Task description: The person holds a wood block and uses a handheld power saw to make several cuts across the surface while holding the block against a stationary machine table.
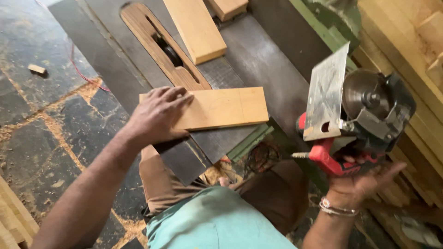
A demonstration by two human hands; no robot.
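Two hands are working apart: left hand (157, 115) pinning the wooden board (221, 107) steady, right hand (360, 182) gripping the circular saw (364, 115) beside that board.

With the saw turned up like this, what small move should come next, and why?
Probably turn the circular saw over, so its base plate faces down. The right hand holds it upturned, blade exposed, beside the table, while the left hand presses the board flat.
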